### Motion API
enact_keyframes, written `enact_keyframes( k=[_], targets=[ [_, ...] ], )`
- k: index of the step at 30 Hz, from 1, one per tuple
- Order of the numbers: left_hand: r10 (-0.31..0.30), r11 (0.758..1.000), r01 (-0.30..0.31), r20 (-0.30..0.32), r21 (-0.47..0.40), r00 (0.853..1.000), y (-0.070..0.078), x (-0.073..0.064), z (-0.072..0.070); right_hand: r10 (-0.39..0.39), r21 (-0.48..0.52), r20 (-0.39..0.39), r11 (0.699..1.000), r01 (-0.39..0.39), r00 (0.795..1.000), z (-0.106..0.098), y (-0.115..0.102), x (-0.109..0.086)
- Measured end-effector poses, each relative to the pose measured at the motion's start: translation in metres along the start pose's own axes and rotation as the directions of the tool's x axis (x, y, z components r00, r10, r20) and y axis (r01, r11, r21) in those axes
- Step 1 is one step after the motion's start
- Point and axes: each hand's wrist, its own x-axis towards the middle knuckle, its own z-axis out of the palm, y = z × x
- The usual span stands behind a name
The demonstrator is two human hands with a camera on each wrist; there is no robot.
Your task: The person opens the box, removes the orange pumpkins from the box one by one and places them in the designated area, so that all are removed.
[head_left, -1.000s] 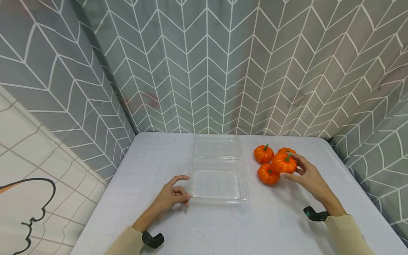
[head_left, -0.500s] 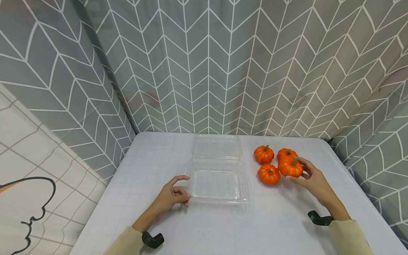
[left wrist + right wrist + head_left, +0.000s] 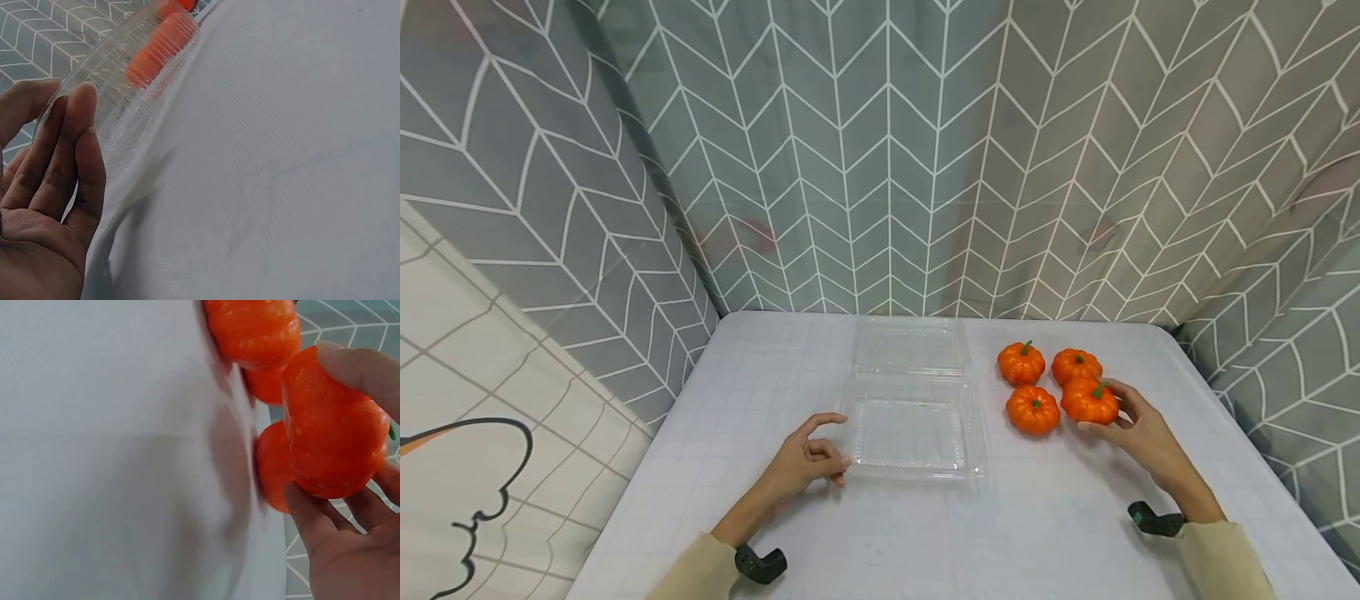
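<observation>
My right hand (image 3: 1138,425) holds a small orange pumpkin (image 3: 1089,402) by its sides, close over the table. In the right wrist view, the thumb (image 3: 350,365) lies on one side of that pumpkin and the fingertips (image 3: 306,509) on the other. Three similar pumpkins stand together beside it, one of them the near-left pumpkin (image 3: 1033,410). A clear plastic clamshell container (image 3: 910,471) lies with its lid laid back. At its left edge, my left hand (image 3: 801,458) has loosely bent fingers, with fingertips right at the rim (image 3: 94,53).
The white table (image 3: 1000,533) ends at the back against a grey chevron curtain (image 3: 917,167). White tiled cloth (image 3: 512,350) hangs at the left. A black wrist camera (image 3: 760,565) sits on each wrist.
My right hand has carried the pumpkin to the right and down, away from the near-left one, uncovering more of the far-right pumpkin. The left hand and container have stayed in place.
</observation>
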Motion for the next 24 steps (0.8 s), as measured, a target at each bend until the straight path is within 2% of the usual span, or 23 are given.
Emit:
enact_keyframes(
  k=[8, 24],
  targets=[
    [0.009, 1.0, -0.01, 0.005, 0.007, 1.0, -0.001, 0.0, -0.002, 0.046, -0.01, 0.025, 0.999, -0.046, 0.999, 0.003, 0.008, 0.001],
    [0.008, 1.0, -0.008, 0.007, 0.007, 1.0, 0.001, -0.002, -0.004, 0.014, 0.038, 0.067, 0.999, -0.017, 0.998, 0.008, 0.02, 0.007]
  ],
)
